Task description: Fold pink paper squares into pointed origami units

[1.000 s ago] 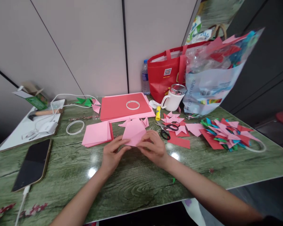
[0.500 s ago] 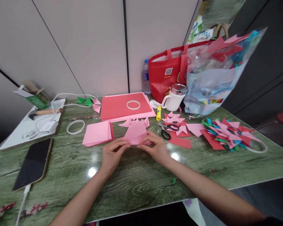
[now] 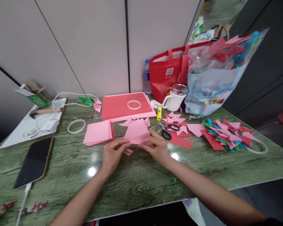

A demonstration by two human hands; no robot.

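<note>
A folded pink paper (image 3: 136, 133) lies on the green table (image 3: 132, 185) in front of me. My left hand (image 3: 113, 153) pinches its near left edge with curled fingers. My right hand (image 3: 157, 147) presses and grips its near right corner. A stack of pink paper squares (image 3: 97, 133) sits just left of the folded piece. Small pink folded triangles (image 3: 135, 121) lie right behind it.
Black scissors (image 3: 166, 130), a yellow glue stick (image 3: 158, 113) and a white mug (image 3: 175, 97) stand to the right. Red sheets (image 3: 122, 108) carry a tape ring (image 3: 134, 104). A pile of coloured folded pieces (image 3: 228, 133) lies far right. A phone (image 3: 34, 161) is at left.
The pink paper has been lowered and flattened toward the table between both hands. The view has shifted slightly.
</note>
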